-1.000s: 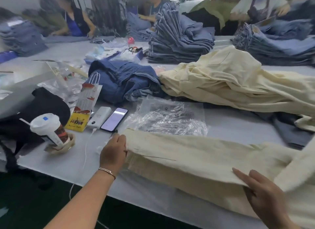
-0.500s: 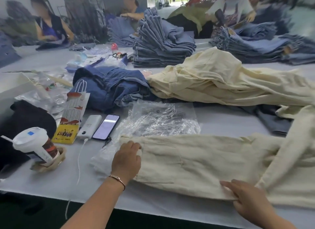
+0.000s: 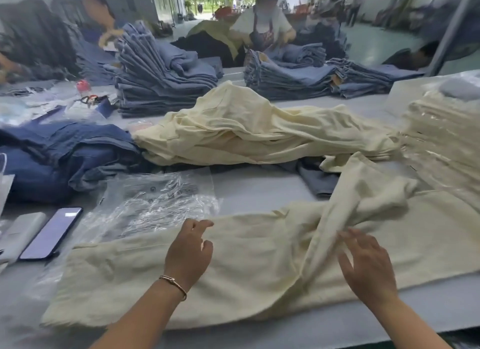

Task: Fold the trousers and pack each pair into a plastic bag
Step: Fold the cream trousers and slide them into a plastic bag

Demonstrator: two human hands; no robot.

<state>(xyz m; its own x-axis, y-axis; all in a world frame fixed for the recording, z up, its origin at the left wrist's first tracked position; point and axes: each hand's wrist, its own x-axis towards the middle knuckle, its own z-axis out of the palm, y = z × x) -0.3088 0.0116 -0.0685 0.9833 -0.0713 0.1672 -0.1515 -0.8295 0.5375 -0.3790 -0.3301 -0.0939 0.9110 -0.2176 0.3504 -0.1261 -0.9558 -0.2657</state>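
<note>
A cream pair of trousers (image 3: 249,265) lies spread along the near edge of the grey table, one leg twisted over toward the right. My left hand (image 3: 188,252) hovers over its middle with loosely curled fingers and holds nothing. My right hand (image 3: 366,263) is spread flat on the twisted leg. Clear plastic bags (image 3: 161,203) lie just behind the trousers at the left. A heap of more cream trousers (image 3: 246,130) sits further back. Bagged cream trousers (image 3: 441,146) are stacked at the right.
A phone (image 3: 52,231) and a white power bank (image 3: 18,234) lie at the left edge. Dark blue jeans (image 3: 65,156) are piled behind them. Stacks of folded jeans (image 3: 161,76) stand at the back, where other people work.
The view swung right. My left hand let go of the trousers' left end and moved to their middle. My right hand left the front edge and went up onto the twisted leg.
</note>
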